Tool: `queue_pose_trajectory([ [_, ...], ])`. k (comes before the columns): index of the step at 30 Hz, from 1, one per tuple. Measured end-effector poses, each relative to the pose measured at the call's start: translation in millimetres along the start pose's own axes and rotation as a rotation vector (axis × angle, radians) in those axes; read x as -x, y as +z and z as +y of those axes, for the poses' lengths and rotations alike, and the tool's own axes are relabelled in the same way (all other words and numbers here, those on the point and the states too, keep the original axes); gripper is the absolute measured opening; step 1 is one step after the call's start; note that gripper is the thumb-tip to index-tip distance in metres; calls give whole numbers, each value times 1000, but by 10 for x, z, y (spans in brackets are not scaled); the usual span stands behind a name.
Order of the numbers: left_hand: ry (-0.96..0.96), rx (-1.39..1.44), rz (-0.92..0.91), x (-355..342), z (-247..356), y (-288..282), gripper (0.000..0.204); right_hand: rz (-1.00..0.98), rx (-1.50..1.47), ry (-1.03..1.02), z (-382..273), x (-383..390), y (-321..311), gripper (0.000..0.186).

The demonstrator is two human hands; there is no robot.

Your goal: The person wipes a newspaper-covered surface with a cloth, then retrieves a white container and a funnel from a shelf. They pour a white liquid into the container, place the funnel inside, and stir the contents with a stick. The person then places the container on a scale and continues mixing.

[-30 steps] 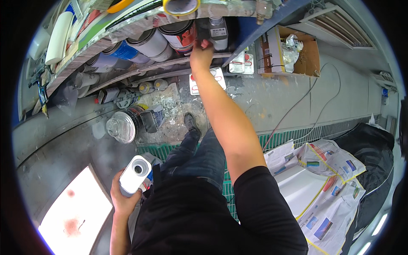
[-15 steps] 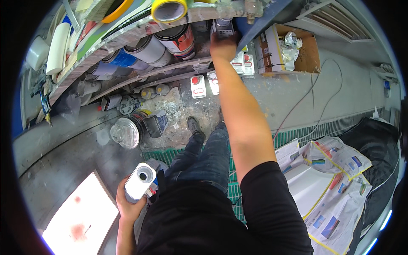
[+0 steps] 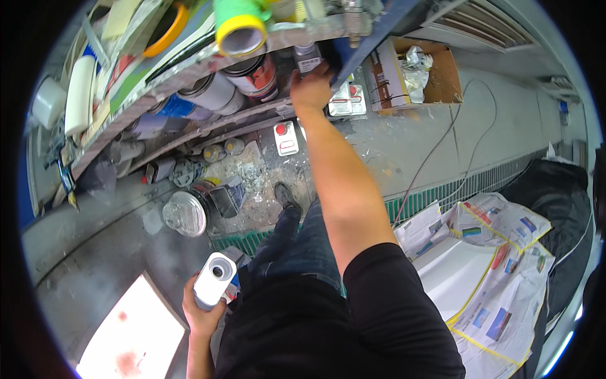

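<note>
1. L hand (image 3: 203,321), approx 7 o'clock: clamped round the sides of a white-topped can (image 3: 208,290), fingers one side, thumb the other. Can's top faces up, w/ a dark round opening.
2. R hand (image 3: 312,95), 12 o'clock: arm reaching out, fingers over lower part of a grey can (image 3: 308,60) w/ a label. Can't tell if it's gripping or just touching.
3. Grey can's at 12, below the upper shelf edge, just beside a blue upright (image 3: 379,41) at 1.
4. Lower shelf (image 3: 252,112), approx 11: red-and-white can (image 3: 255,79) just L of the R hand; then a pale can (image 3: 214,95) & a blue can (image 3: 173,107) toward 10.
5. Upper shelf, 11: tape roll (image 3: 243,38), green & yellow; orange ring (image 3: 170,38) further L.
6. Floor: red-and-white pack (image 3: 286,139) approx 11; lidded bucket (image 3: 185,215) nr 9, grey tub (image 3: 227,202) beside it.
7. Cardboard box (image 3: 445,79) approx 2, crumpled silvery stuff inside.
8. White panel (image 3: 136,335) w/ reddish spots, approx 8; paper-edged white piece (image 3: 451,278) at 4, black cover (image 3: 549,189) at 3.
</note>
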State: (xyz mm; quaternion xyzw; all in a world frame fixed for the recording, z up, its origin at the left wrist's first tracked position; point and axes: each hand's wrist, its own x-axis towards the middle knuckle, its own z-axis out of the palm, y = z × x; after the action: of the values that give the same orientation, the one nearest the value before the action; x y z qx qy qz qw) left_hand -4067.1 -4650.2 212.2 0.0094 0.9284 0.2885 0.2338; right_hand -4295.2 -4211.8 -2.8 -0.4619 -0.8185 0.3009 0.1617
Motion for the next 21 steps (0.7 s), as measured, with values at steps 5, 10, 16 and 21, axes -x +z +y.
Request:
queue_pose_trajectory([
  [5,33,14,13,-97,-16,-75,75,57,61,6,108,-214,12,82],
  [10,83,10,35,-162,-26,-104,75,44,93,-33,121,-89,111,94],
  [16,164,22,-25,-270,32,-81,75,-90,123,-86,181,120,-203,85],
  [21,258,108,-107,-444,372,167,75,-250,-183,-174,686,1191,-958,77],
])
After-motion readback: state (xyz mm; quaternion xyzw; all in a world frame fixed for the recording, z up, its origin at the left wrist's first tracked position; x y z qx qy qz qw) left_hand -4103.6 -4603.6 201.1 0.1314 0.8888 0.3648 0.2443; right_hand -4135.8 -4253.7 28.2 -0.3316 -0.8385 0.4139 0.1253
